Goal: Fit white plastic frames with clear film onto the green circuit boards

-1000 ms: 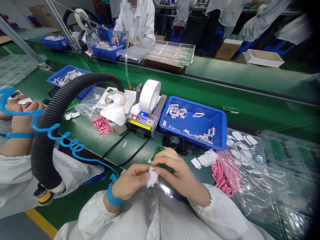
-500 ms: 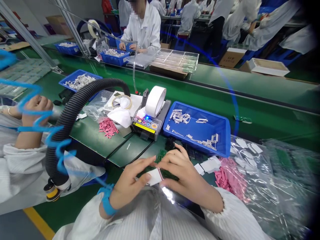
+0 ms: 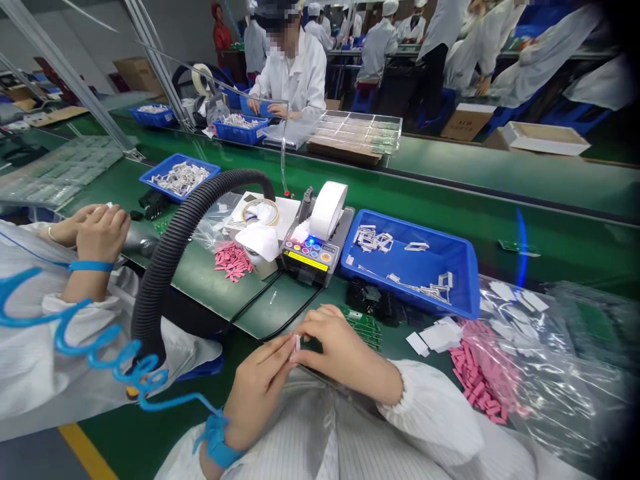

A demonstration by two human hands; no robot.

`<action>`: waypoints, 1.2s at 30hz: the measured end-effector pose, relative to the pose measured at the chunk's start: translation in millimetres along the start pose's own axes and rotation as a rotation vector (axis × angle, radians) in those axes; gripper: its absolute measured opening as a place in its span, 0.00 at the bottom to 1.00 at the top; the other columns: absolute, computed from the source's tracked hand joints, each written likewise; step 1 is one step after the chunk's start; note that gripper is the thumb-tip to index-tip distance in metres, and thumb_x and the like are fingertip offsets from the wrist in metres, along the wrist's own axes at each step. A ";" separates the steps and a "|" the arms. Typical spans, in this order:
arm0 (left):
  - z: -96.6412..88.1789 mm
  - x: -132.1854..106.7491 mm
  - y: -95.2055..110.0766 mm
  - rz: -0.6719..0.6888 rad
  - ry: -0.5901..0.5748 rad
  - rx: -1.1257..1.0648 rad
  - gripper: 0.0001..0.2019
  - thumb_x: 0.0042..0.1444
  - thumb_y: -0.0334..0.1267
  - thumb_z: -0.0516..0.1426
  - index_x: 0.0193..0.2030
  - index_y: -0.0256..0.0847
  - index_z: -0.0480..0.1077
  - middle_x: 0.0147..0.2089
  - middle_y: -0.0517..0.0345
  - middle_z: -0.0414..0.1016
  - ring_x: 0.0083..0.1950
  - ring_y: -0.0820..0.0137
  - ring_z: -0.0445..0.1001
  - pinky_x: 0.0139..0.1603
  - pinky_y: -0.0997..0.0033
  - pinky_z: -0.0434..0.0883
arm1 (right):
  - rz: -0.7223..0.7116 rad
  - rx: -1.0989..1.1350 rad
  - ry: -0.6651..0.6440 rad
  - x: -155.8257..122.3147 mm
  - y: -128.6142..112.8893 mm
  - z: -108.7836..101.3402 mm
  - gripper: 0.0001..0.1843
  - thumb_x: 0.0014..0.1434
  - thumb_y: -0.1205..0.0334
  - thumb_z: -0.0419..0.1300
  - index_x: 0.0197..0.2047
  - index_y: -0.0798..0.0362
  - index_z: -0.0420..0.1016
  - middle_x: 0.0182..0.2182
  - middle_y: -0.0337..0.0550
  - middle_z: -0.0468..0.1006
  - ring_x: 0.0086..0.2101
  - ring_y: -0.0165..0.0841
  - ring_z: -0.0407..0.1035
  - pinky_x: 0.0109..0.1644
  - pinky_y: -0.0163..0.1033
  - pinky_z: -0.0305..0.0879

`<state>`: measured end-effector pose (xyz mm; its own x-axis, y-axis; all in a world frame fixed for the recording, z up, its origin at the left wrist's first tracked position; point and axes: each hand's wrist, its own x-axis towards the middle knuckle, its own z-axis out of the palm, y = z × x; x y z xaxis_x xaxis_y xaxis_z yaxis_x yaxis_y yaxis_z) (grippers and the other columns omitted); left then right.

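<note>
Small white strip [image 3: 297,343], upright at the centre, pinched narrowly between my left hand [image 3: 257,400] and right hand [image 3: 340,353] fingertips [image 3: 320,327]; an even, light pinch steadies so small a piece. Green circuit board [image 3: 363,328] at 1 o'clock; blue plastic tray [image 3: 410,263] beyond, at 1 o'clock.

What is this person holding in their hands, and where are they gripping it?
A small white strip, pinched by its edges between the fingertips of the left hand and right hand.
</note>
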<state>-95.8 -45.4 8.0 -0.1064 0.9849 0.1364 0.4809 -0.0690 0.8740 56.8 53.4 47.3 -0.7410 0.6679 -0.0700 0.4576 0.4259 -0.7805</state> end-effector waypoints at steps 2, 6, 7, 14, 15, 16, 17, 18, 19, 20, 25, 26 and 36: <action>-2.3 -3.1 -12.3 -0.155 0.001 -0.102 0.14 0.51 0.35 0.60 0.46 0.49 0.76 0.49 0.56 0.78 0.51 0.62 0.76 0.55 0.64 0.71 | 0.148 0.405 0.025 8.1 4.8 7.3 0.13 0.42 0.56 0.70 0.24 0.53 0.73 0.24 0.36 0.70 0.29 0.30 0.62 0.41 0.41 0.58; -17.4 -18.4 -54.4 -0.620 0.178 -0.690 0.12 0.48 0.32 0.62 0.42 0.41 0.78 0.45 0.50 0.80 0.47 0.60 0.78 0.52 0.62 0.74 | 0.440 0.967 0.214 18.7 15.4 7.0 0.16 0.45 0.50 0.66 0.24 0.53 0.69 0.20 0.32 0.65 0.22 0.25 0.58 0.26 0.33 0.55; -24.1 -25.9 -68.0 -0.698 0.290 -0.871 0.11 0.50 0.30 0.61 0.41 0.39 0.78 0.45 0.49 0.80 0.45 0.62 0.79 0.51 0.63 0.74 | 0.474 1.021 0.264 20.6 18.1 5.0 0.16 0.47 0.48 0.64 0.26 0.52 0.68 0.20 0.31 0.63 0.20 0.24 0.57 0.24 0.32 0.54; -83.8 -100.4 -146.0 -0.554 0.903 -1.492 0.21 0.65 0.33 0.41 0.44 0.39 0.75 0.41 0.50 0.82 0.44 0.69 0.79 0.47 0.71 0.75 | 0.683 1.387 0.478 38.8 26.6 5.1 0.15 0.47 0.57 0.66 0.31 0.52 0.64 0.23 0.31 0.65 0.18 0.20 0.56 0.18 0.26 0.53; -89.0 -108.1 -149.7 -0.539 0.931 -1.512 0.21 0.65 0.34 0.40 0.45 0.40 0.75 0.42 0.50 0.81 0.44 0.69 0.79 0.47 0.70 0.75 | 0.689 1.417 0.500 41.9 25.7 6.5 0.14 0.48 0.58 0.66 0.30 0.52 0.64 0.23 0.31 0.65 0.18 0.19 0.55 0.18 0.25 0.53; -92.6 -114.0 -151.4 -0.531 0.948 -1.520 0.21 0.65 0.34 0.40 0.46 0.40 0.74 0.42 0.51 0.81 0.44 0.69 0.79 0.48 0.70 0.74 | 0.692 1.442 0.518 44.9 24.8 7.7 0.14 0.49 0.59 0.66 0.30 0.53 0.64 0.22 0.31 0.64 0.17 0.19 0.55 0.17 0.25 0.53; -94.4 -118.0 -151.5 -0.527 0.958 -1.520 0.21 0.65 0.34 0.40 0.47 0.40 0.74 0.43 0.50 0.81 0.45 0.68 0.79 0.48 0.70 0.74 | 0.694 1.461 0.534 47.7 23.9 8.5 0.13 0.49 0.60 0.66 0.30 0.53 0.64 0.22 0.31 0.64 0.17 0.19 0.55 0.17 0.24 0.53; -94.8 -120.3 -150.5 -0.524 0.956 -1.518 0.20 0.65 0.34 0.41 0.47 0.40 0.74 0.44 0.50 0.81 0.45 0.68 0.79 0.48 0.70 0.74 | 0.695 1.476 0.547 50.5 23.2 9.0 0.13 0.49 0.60 0.66 0.30 0.53 0.64 0.22 0.31 0.64 0.17 0.19 0.55 0.17 0.24 0.52; -94.0 -121.1 -149.0 -0.515 0.945 -1.518 0.20 0.65 0.35 0.41 0.48 0.40 0.74 0.44 0.50 0.81 0.45 0.68 0.79 0.48 0.70 0.74 | 0.696 1.487 0.560 53.1 22.8 9.2 0.13 0.49 0.61 0.66 0.30 0.52 0.64 0.21 0.31 0.64 0.17 0.19 0.55 0.17 0.24 0.52; -92.2 -120.7 -147.5 -0.503 0.926 -1.523 0.20 0.65 0.35 0.41 0.49 0.40 0.73 0.44 0.49 0.80 0.45 0.68 0.78 0.48 0.69 0.74 | 0.697 1.493 0.570 55.5 22.6 9.3 0.13 0.49 0.61 0.66 0.29 0.52 0.64 0.21 0.31 0.63 0.17 0.19 0.54 0.16 0.24 0.52; -71.4 -107.0 -143.4 -0.419 0.788 -1.626 0.22 0.65 0.38 0.40 0.47 0.38 0.74 0.45 0.48 0.80 0.46 0.67 0.78 0.49 0.70 0.74 | 0.652 1.473 0.586 56.1 15.2 7.9 0.14 0.46 0.59 0.68 0.28 0.53 0.64 0.21 0.30 0.62 0.17 0.19 0.52 0.17 0.25 0.48; -64.2 -101.5 -140.5 -0.423 0.743 -1.648 0.22 0.66 0.37 0.40 0.47 0.38 0.75 0.44 0.47 0.80 0.46 0.67 0.78 0.49 0.70 0.75 | 0.626 1.462 0.568 51.8 10.6 7.6 0.15 0.45 0.58 0.68 0.28 0.53 0.65 0.22 0.30 0.63 0.18 0.20 0.53 0.18 0.26 0.49; 20.0 5.7 0.1 -0.672 0.176 -1.577 0.07 0.49 0.33 0.63 0.37 0.36 0.77 0.37 0.54 0.80 0.40 0.69 0.78 0.44 0.73 0.74 | -0.020 0.406 0.177 -23.9 -33.5 -6.2 0.06 0.52 0.64 0.60 0.24 0.51 0.72 0.50 0.44 0.67 0.50 0.40 0.61 0.52 0.46 0.57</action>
<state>-79.0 -36.6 -0.5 -0.0541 0.8839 -0.4646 -0.9238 0.1323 0.3592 62.3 27.0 79.1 -0.6363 0.7709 0.0278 0.1876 0.1896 -0.9638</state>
